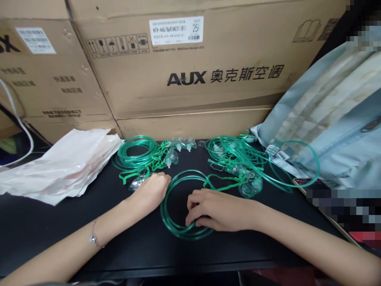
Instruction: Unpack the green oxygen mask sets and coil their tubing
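On my feed, the right hand (218,210) bends half-curled over the near side of the green tubing coil (181,232), on the black table (131,242); whether it pinches I can't tell. The left hand (154,190) is curled at the far-left edge, fingertips hidden. I judge the tubing light, springy, slick; best held with loops gathered. Beyond lies another coil (139,162).

Two hands (154,187) (214,209) — three tubing bundles (165,208) (133,162) (247,154)
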A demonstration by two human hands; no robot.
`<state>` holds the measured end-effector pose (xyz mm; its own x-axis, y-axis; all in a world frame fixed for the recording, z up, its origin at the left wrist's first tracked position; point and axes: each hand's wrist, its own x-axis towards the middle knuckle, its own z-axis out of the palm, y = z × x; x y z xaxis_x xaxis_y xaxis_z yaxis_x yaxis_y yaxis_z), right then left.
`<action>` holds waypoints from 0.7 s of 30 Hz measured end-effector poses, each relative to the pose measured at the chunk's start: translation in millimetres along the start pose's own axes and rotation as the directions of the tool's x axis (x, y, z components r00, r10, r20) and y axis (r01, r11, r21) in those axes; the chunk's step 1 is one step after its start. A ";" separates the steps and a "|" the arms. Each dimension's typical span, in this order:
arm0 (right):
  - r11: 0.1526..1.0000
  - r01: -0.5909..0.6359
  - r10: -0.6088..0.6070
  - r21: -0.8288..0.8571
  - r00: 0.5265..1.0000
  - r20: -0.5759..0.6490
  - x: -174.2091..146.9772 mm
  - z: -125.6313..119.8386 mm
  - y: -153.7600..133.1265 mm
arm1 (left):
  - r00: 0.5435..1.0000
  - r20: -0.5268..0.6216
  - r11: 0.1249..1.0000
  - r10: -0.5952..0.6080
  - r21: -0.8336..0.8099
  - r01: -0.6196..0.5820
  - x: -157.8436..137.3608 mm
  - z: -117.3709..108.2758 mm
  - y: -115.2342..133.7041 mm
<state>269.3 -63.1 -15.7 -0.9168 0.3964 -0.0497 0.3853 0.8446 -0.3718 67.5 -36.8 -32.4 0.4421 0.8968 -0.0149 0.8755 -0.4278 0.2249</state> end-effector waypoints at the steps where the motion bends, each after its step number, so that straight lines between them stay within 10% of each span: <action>1: 1.000 0.001 -0.001 -0.001 1.000 0.008 -0.1 -0.9 1.7 | 1.000 -0.004 1.000 -0.001 -0.006 0.001 -1.4 0.5 0.1; 9: 1.000 -0.023 0.022 -0.005 0.981 -0.192 -6.3 -3.9 15.5 | 0.994 0.093 0.989 -0.049 0.145 0.035 -3.1 5.4 15.3; 18: 0.953 -0.295 0.255 0.073 0.644 -0.721 -27.1 4.1 68.9 | 0.998 0.062 0.999 0.008 0.037 -0.011 1.4 -44.9 8.2; 21: 0.935 -0.350 0.273 0.051 0.621 -0.735 -30.9 1.7 71.1 | 0.951 0.008 0.924 -0.309 -0.234 0.302 13.3 -91.1 -26.8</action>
<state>324.9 -15.9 -42.3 -0.3870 0.7410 0.5488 0.6758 0.6328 -0.3778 32.1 -3.1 50.2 0.1512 0.9843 -0.0912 0.8967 -0.0978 0.4316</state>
